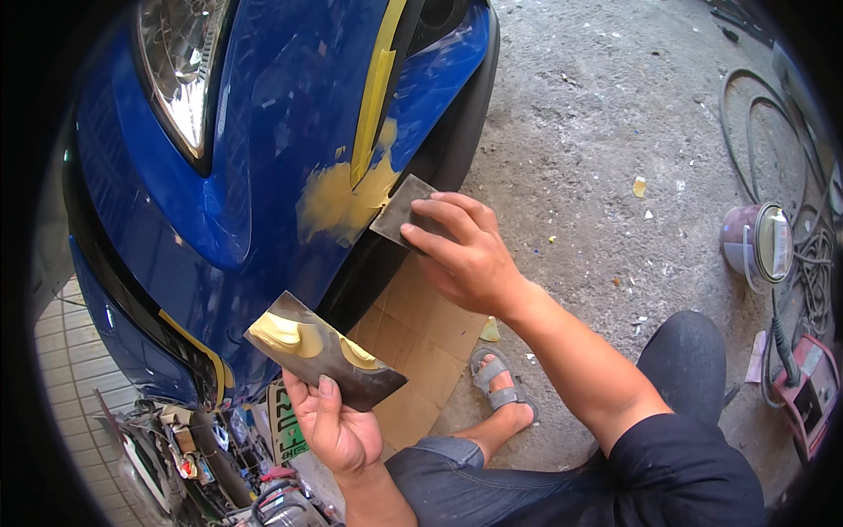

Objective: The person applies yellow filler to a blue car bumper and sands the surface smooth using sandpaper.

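In front of me is a blue car bumper [290, 114] with a patch of yellow body filler [329, 206] spread near its lower edge. Yellow masking tape [372, 119] runs down to the patch. My right hand [465, 255] is closed on a dark, flat rectangular filler spreader [406, 209], its edge touching or very near the lower side of the patch. Lower down, my left hand [338, 430] grips a dark thin mixing plate [338, 356] between thumb and fingers. Soft yellow filler [285, 334] lies in smears on that plate, which is tilted below the bumper.
Cardboard [417, 351] lies on the rough concrete under the bumper. To the right stand a paint can [757, 243], a red machine [808, 395] and coiled hoses [817, 272]. A licence plate [285, 426] and piled odds and ends [198, 448] fill the lower left.
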Motion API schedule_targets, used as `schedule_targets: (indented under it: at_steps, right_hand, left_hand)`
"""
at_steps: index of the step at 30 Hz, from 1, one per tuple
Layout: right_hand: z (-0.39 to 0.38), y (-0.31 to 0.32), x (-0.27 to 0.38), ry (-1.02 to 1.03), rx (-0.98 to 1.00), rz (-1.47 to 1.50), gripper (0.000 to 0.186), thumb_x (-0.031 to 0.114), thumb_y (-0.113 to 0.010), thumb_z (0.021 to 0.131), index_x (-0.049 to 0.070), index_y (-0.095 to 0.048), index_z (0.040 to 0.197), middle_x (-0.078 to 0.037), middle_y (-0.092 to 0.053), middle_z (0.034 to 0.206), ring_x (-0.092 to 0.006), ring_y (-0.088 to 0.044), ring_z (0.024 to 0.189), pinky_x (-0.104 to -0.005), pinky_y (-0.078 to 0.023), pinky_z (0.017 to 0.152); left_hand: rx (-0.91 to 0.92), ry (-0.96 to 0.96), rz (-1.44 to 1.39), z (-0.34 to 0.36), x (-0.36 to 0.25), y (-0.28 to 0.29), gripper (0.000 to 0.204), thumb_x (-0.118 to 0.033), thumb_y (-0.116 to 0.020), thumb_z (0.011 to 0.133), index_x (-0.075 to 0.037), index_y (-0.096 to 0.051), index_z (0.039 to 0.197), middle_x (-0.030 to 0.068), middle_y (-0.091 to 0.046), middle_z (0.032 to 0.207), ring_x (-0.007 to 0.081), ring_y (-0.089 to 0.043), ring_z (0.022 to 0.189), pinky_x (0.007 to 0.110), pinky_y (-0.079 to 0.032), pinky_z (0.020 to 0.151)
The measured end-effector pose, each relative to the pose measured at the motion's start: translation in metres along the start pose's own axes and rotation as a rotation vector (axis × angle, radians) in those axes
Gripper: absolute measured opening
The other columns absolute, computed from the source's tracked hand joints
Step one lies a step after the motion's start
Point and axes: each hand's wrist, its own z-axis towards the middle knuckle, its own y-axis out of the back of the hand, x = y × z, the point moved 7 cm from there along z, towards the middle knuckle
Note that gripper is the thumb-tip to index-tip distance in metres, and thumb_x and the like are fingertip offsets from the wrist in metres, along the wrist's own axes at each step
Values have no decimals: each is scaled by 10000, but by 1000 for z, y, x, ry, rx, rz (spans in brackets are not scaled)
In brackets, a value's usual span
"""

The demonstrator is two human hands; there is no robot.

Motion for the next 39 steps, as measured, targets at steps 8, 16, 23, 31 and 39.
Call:
schedule_targets:
  at_steps: [8,16,23,31,39]
  right_hand:
    - [-19,15,48,-101,327,1079,286,92,-705,735,59,-708,1019,-118,-605,1164,-287,-546,1132,-424,-418,977]
    - [13,9,5,29,40,143,475,43,-696,651,91,-621,1117,-62,-584,1199,-277,-505,1185,-420,-395,958]
    - [31,2,2,72,-17,118,424,35,-682,668,101,-643,1086,-60,-587,1189,-273,-518,1163,-419,-394,965]
    - [32,-6,-5,89,24,88,390,36,-667,684,97,-652,1069,-65,-589,1188,-271,-526,1154,-418,-395,966]
    - [27,1,-16,70,71,47,369,32,-657,690,97,-656,1054,-59,-591,1182,-265,-527,1155,-416,-394,967]
  left_hand:
    - [39,5,-76,2,0,-7,517,41,-438,940,-46,-325,1438,134,-477,1379,252,-498,1237,417,-376,1090]
    - [24,-8,-16,1,-1,-1,545,59,-439,933,-52,-309,1451,129,-450,1407,252,-466,1276,434,-367,1097]
    - [37,-6,-11,0,-1,-2,555,57,-432,933,-43,-290,1461,133,-430,1427,264,-448,1293,436,-339,1116]
    - [19,-5,-22,2,1,-1,547,55,-439,933,-41,-304,1455,137,-435,1423,268,-444,1299,437,-327,1124]
    - [31,4,-24,2,3,-5,553,56,-442,929,-44,-305,1455,137,-431,1426,268,-443,1300,435,-328,1124]
